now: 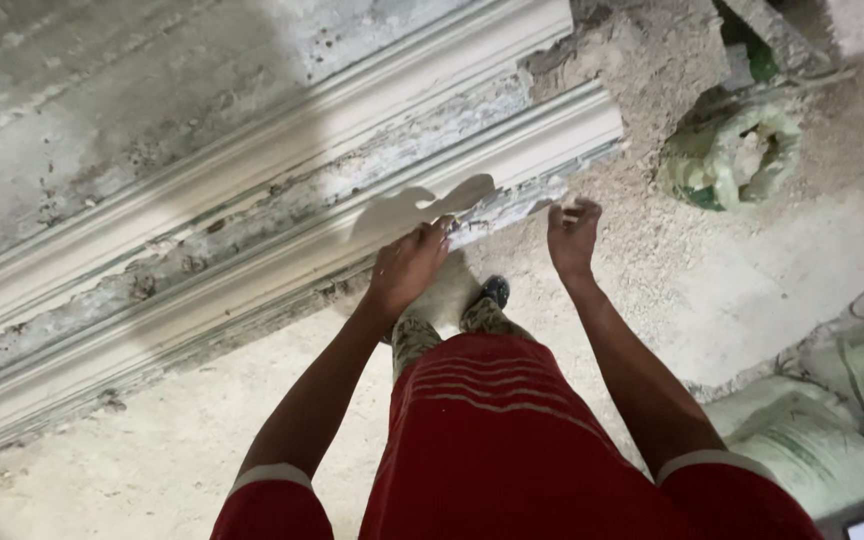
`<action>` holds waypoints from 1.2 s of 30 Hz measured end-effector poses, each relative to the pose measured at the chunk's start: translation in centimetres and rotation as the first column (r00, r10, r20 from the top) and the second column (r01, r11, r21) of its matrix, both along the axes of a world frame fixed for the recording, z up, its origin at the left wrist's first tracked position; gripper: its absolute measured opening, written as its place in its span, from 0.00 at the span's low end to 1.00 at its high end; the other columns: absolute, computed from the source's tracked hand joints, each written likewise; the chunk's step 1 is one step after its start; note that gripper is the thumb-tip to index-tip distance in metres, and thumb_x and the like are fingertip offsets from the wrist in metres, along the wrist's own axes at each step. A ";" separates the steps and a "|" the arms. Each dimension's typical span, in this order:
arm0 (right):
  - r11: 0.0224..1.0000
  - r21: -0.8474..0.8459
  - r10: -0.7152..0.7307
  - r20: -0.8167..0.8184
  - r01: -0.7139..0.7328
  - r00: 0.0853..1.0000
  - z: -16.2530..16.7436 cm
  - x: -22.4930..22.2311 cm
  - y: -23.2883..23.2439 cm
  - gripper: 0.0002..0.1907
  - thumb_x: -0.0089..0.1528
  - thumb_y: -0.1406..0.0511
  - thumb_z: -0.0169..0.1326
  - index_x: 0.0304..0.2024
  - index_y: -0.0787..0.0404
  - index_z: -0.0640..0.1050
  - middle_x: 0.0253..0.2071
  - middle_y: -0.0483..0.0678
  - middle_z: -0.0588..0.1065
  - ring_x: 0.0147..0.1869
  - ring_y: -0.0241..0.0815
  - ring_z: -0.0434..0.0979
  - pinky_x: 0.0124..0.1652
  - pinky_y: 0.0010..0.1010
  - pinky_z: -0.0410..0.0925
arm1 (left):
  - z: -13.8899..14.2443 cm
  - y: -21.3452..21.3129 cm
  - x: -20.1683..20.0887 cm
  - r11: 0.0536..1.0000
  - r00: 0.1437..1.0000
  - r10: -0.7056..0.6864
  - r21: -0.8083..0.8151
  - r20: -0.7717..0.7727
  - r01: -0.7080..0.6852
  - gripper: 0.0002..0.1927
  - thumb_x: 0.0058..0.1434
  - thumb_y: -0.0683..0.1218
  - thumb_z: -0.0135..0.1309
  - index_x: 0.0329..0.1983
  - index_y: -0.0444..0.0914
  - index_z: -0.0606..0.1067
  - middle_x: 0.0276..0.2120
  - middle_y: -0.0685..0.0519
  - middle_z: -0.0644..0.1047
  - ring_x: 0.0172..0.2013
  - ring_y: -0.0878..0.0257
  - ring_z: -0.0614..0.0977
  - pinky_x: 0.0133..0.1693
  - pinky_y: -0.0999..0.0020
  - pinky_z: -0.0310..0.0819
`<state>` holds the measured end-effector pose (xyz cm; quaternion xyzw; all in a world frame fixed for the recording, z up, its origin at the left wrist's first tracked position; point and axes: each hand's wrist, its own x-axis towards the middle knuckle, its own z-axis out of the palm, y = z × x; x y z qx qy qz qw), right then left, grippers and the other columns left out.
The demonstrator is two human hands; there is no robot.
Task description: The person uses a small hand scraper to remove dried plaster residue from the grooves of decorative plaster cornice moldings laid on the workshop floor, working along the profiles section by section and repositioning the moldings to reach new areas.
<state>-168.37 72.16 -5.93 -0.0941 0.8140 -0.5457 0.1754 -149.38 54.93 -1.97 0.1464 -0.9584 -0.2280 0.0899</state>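
Garment: red shirt [492,450] with pale stripes and white-edged sleeves, nearest the lens, filling the lower middle of the view.
Footwear: dark shoe [495,290] just beyond the shirt hem, on the dusty floor [202,440].
Work piece: long white plaster moulding [282,215], stepped in profile, running from lower left up to upper right along the base of a grey wall [102,90]; its lower right edge is ragged and chipped near the hands.
Left hand: left hand [407,268], arm stretched forward, back of the hand up, fingers curled together against the moulding's lower edge, pinching something small and pale that is too small to tell.
Right hand: right hand [572,235], arm stretched forward, wrist raised, fingers bent and slightly apart, empty, hovering just beside the broken end of the moulding without clear contact.
Progress, as judged: the moulding's upper bands look formed and smooth along most of the length; the lower edge by the hands remains rough and flaking, so finishing there appears left to do.
Surroundings: loose rubble and sand [642,240] on the floor; a green-and-white sack [737,155], open, well apart to the upper right; more white sacks [812,440] at lower right.
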 end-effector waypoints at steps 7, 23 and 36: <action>0.993 -0.083 0.079 -0.013 -0.079 0.997 0.0 -0.5 0.3 0.26 0.69 0.69 0.55 0.65 0.66 0.59 0.55 0.55 0.67 0.54 0.44 0.73 0.50 0.32 0.71 | 0.5 -0.4 -1.3 0.994 0.982 -0.041 0.108 0.185 0.021 0.19 0.73 0.41 0.46 0.67 0.37 0.69 0.36 0.44 0.80 0.24 0.61 0.81 0.20 0.68 0.77; 0.998 -0.060 -0.007 0.136 0.015 0.991 3.4 -1.0 2.6 0.30 0.67 0.67 0.50 0.69 0.64 0.56 0.65 0.60 0.65 0.61 0.48 0.73 0.54 0.35 0.73 | 3.3 8.6 -25.4 0.993 0.992 -0.105 -0.069 -0.071 0.100 0.11 0.62 0.47 0.45 0.41 0.44 0.78 0.37 0.51 0.83 0.40 0.54 0.85 0.37 0.55 0.79; 0.976 -0.111 -0.128 0.392 0.185 0.911 -2.2 -1.2 8.3 0.26 0.69 0.64 0.51 0.67 0.59 0.59 0.61 0.53 0.68 0.54 0.41 0.75 0.47 0.37 0.75 | 1.2 0.1 1.8 0.958 0.981 -0.160 0.259 0.108 0.127 0.24 0.67 0.40 0.52 0.68 0.42 0.72 0.31 0.46 0.79 0.25 0.60 0.77 0.26 0.68 0.75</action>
